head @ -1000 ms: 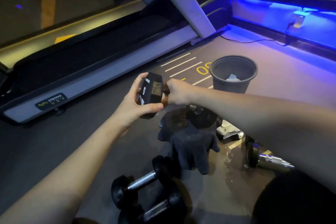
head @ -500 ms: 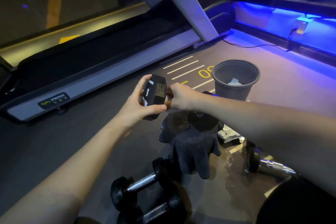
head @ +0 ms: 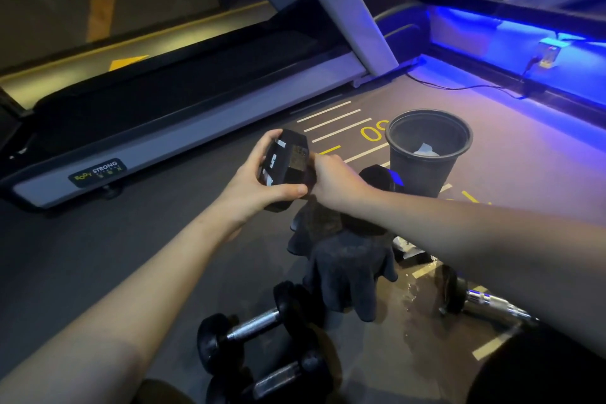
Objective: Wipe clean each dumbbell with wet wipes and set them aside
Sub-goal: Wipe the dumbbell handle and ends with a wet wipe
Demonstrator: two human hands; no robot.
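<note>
My left hand [head: 249, 187] grips one hexagonal black head of a dumbbell [head: 288, 164], held above the floor. Its other head [head: 377, 179] shows behind my right wrist. My right hand [head: 331, 180] is closed at the handle, which is hidden, with a dark cloth [head: 347, 266] hanging below it. Two black dumbbells with metal handles lie on the floor near me, one [head: 252, 328] in front of the other [head: 278, 377]. One more dumbbell [head: 472, 298] lies at the right, under my right forearm.
A black bin [head: 426, 170] holding a white wipe [head: 424, 149] stands just beyond my hands. A treadmill [head: 164, 131] runs along the left. A wet patch [head: 416, 302] shines on the floor, and something white [head: 406, 248] lies beside the cloth.
Both hands keep their grip on the dumbbell. They have shifted only slightly, while the view has tilted a little.
</note>
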